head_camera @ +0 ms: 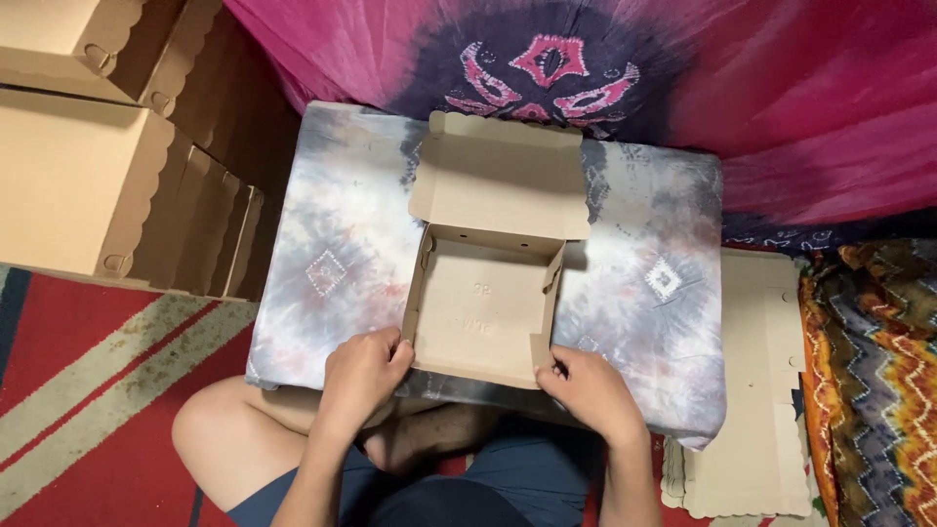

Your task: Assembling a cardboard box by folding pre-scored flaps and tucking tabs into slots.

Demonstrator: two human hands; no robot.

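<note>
So there's a brown corrugated cardboard box (485, 293) with its scalloped lid flipped open, sitting at the near edge of a low table draped in grey tie-dye cloth (332, 244). The left hand (363, 371) is pinching the box's near-left corner and the right hand (589, 388) the near-right corner, fingers curled onto the front wall. Finished brown boxes (88, 185) are stacked off the table's left edge, and flat die-cut cardboard blanks (756, 390) are piled by the right edge.

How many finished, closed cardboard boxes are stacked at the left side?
2 are clearly visible: the upper closed box at the top left corner, and the lower closed box under it. More may be hidden beyond the picture's edge.
</note>
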